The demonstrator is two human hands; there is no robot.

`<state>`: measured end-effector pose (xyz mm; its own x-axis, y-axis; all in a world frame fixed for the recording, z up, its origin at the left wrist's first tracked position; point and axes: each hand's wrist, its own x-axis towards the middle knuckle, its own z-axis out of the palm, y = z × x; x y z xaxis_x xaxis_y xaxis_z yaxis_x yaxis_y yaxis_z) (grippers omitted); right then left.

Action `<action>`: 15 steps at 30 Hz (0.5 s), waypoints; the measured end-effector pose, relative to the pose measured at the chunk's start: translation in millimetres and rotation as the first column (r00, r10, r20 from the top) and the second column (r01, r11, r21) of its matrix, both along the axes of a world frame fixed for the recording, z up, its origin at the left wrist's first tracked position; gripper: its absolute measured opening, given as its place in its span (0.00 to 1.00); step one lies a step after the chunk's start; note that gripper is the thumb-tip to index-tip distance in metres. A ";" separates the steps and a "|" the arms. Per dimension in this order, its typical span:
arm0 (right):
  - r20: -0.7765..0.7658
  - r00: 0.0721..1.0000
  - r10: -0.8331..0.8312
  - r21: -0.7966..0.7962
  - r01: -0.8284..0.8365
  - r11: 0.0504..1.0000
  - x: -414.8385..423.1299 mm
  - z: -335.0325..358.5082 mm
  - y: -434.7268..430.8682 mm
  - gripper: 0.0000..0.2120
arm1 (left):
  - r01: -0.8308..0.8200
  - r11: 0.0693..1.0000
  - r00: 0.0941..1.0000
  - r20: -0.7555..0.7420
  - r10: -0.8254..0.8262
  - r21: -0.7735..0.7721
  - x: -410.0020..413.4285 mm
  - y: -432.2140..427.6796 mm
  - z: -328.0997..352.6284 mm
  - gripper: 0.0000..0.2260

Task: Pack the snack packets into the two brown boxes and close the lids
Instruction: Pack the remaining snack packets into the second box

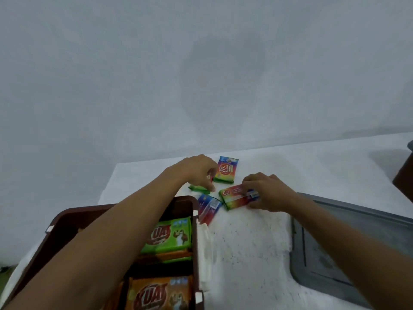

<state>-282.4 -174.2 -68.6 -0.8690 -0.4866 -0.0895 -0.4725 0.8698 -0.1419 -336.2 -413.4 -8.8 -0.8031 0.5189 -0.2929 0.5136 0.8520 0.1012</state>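
An open brown box (194, 220) stands at the lower left, holding a green packet (172, 236) and an orange packet (156, 294). Beyond it, rainbow-coloured snack packets lie on the white table. My left hand (196, 173) reaches over the box, fingers pinching down on a small green packet (199, 189). Just right of that hand rests another rainbow packet (225, 171). My right hand (268, 191) grips a rainbow packet (234, 196) lying flat. A further packet (209, 208) leans by the box's far corner. A second brown box (403, 180) shows only at the right edge.
A grey lid or tray (335, 249) lies on the table at the right, under my right forearm. The white table (245, 253) has a speckled patch in front. A plain white wall rises behind the table's far edge.
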 end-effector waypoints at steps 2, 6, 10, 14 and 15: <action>0.001 1.000 -0.002 -0.005 0.002 1.000 -8.3 -0.6 9.8 0.17 | 0.005 0.987 0.997 0.082 0.009 -0.162 -1.2 13.6 1.5 0.22; 0.032 0.999 -0.025 0.006 0.025 1.000 -20.1 -1.7 22.7 0.19 | -0.021 0.944 0.965 0.238 0.105 -0.330 5.9 38.5 -2.5 0.26; 0.066 0.997 -0.028 0.042 0.026 0.999 -28.5 -5.0 30.9 0.21 | -0.037 0.913 0.951 0.265 0.157 -0.406 10.6 55.1 -2.7 0.25; 0.084 0.996 -0.019 0.074 0.013 0.997 -29.0 -2.4 31.3 0.21 | 0.021 0.889 0.963 0.248 0.105 -0.457 13.7 65.1 -1.1 0.21; 0.082 0.997 -0.016 0.083 0.009 0.997 -28.9 -0.9 29.7 0.22 | 0.029 0.893 0.957 0.270 0.104 -0.449 12.4 66.3 -1.6 0.20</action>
